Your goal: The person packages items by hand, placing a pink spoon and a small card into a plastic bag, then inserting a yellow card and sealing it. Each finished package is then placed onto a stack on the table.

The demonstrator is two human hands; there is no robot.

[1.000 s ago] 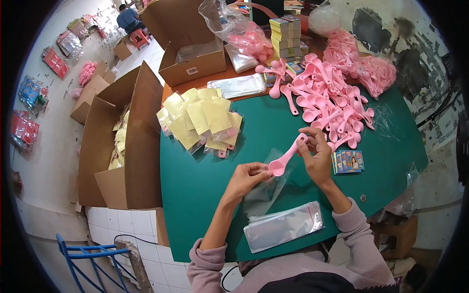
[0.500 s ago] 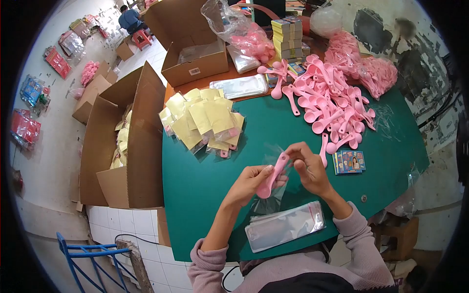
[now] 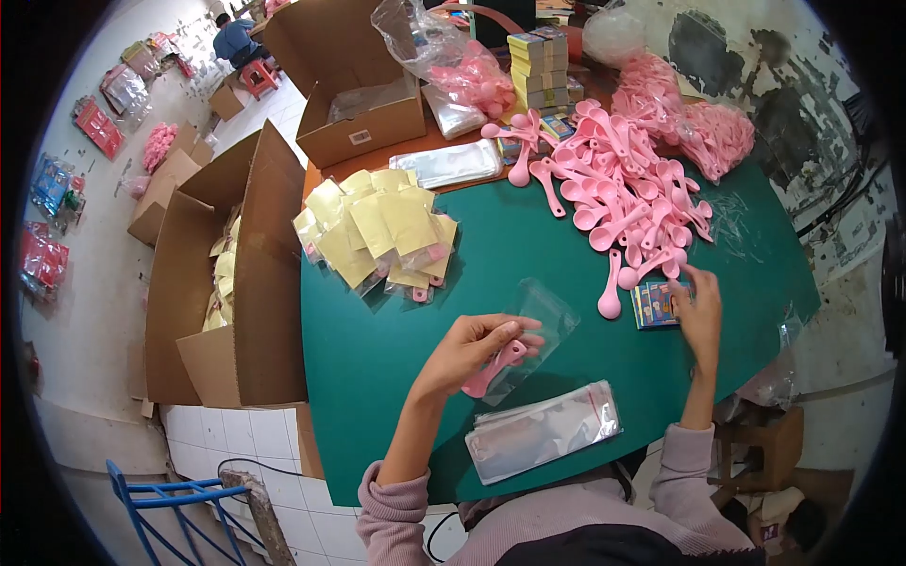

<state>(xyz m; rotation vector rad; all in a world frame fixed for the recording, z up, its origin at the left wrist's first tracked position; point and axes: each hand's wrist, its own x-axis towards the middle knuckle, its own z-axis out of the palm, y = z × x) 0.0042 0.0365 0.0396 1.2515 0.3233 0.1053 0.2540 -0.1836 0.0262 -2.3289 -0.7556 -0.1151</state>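
I see a pale tiled floor point(image 3: 94, 311) down the left of the frame, with an open cardboard box point(image 3: 260, 283) against the green bench point(image 3: 528, 236) at centre. Pink spoons point(image 3: 623, 179) heap upper right, yellow packets point(image 3: 377, 231) lie upper centre and clear bags point(image 3: 543, 434) are stacked low. At centre, the left hand point(image 3: 467, 349) has its grip pinched on a pink spoon point(image 3: 493, 366) inside a clear sleeve point(image 3: 543, 316). The right hand point(image 3: 700, 316) touches small cards point(image 3: 651, 304); I cannot tell its grip.
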